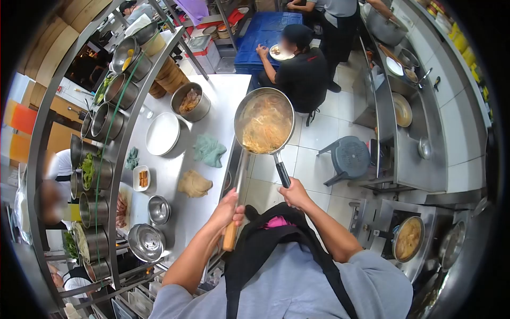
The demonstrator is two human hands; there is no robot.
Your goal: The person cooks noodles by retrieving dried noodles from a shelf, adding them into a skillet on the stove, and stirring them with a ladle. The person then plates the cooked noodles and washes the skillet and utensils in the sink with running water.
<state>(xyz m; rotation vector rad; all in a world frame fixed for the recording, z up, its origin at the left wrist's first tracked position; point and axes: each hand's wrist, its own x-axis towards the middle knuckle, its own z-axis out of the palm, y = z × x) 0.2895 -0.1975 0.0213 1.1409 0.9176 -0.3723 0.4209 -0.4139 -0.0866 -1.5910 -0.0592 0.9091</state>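
Note:
My right hand (295,194) is closed round the black handle of a frying pan (291,114). The pan is held up in front of me, and noodle-like food (265,125) in a pale orange sauce fills it. In my left hand (226,212) is a long metal utensil with a wooden handle (229,238). Its shaft runs up to the near left rim of the pan, and I cannot make out its working end. Left of the pan, on the steel table (223,95), lie a green cloth (209,150) and a tan cloth (195,183).
A pot with food (190,102), a stack of white plates (162,134) and metal bowls (146,242) stand on the table. A shelf with several containers (109,122) runs along the left. Ahead, a person (300,77) sits eating. At right are a stool (349,158) and another pan (408,239).

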